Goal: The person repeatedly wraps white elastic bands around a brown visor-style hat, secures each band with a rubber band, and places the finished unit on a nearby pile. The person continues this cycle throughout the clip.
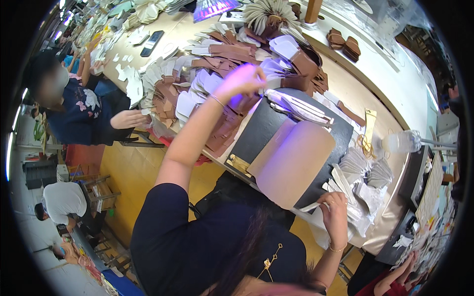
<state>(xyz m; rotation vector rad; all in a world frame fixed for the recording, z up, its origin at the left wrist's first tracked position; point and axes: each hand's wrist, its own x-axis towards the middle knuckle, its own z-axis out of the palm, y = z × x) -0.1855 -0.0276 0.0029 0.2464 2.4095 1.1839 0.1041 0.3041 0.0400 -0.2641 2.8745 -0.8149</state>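
Note:
My left hand (243, 80) reaches across the table under purple light. Its fingers are bent into a pinch beside a stack of white pieces (301, 109) on the black board (244, 135); what they hold, if anything, is too small to make out. Close by lie fanned white and brown pieces (291, 56). At the board's near right corner my right hand (335, 211) pinches a thin white strip (310, 207). A curved tan sheet (296, 163) covers the middle of the board. More white strips (343, 185) lie just past the right hand.
Heaps of brown and white pieces (217, 98) fill the table's left part. A phone (152, 43) lies farther back. At the right are a clear plastic bottle (401, 142), a yellow strip (369, 126) and fanned grey pieces (365, 167). A person (74, 106) sits at the left edge.

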